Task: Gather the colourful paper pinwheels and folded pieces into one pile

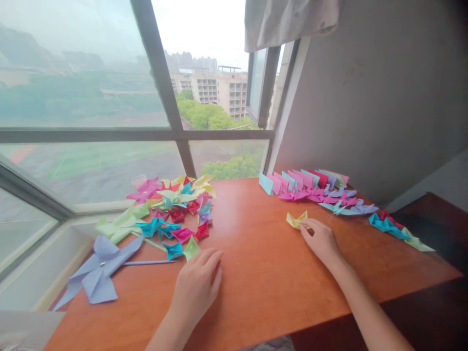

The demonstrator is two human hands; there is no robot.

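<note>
Right hand (320, 240) seemingly pinches the yellow folded paper (296, 219) on the table (263, 273), though fingertips hide the grip; left hand (197, 282) rests open, flat, near the pinwheel pile (175, 209). A loose pinch could crumple the folds.

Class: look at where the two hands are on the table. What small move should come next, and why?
Probably close the right hand on the yellow fold and lift it. Its fingertips already touch that piece, which lies alone on the table, while the left hand rests flat and empty beside the left pile.
</note>
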